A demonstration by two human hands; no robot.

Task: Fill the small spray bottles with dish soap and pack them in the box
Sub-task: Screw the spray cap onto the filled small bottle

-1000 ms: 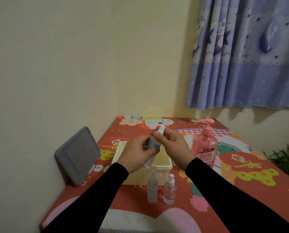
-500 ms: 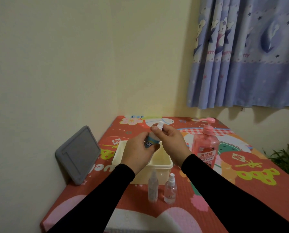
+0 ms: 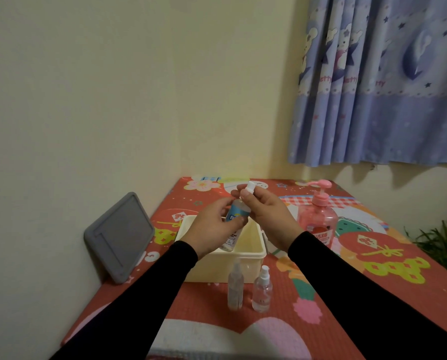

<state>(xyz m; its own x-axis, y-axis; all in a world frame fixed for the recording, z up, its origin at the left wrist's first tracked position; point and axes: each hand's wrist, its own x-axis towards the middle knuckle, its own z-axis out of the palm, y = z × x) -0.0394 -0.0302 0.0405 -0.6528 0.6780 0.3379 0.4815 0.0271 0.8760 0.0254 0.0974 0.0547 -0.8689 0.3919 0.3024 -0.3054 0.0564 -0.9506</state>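
Note:
My left hand [image 3: 213, 226] grips the body of a small spray bottle with a blue label [image 3: 237, 213], held tilted above the cream box [image 3: 253, 258]. My right hand [image 3: 265, 213] pinches that bottle's white spray top [image 3: 250, 187] with thumb and fingers. Two more small clear spray bottles stand on the mat in front of the box: a taller one [image 3: 235, 288] and a shorter round one [image 3: 262, 291]. The pink dish soap pump bottle [image 3: 318, 220] stands right of the box.
A grey lid [image 3: 119, 236] leans against the left wall beside the box. The red patterned mat [image 3: 373, 281] covers the table, which sits in a wall corner. A blue curtain [image 3: 378, 81] hangs at the back right, and a green plant [image 3: 440, 242] is past the right edge.
Both hands have lifted the labelled bottle slightly higher over the box. My right fingers have shifted on the spray top, as in twisting it.

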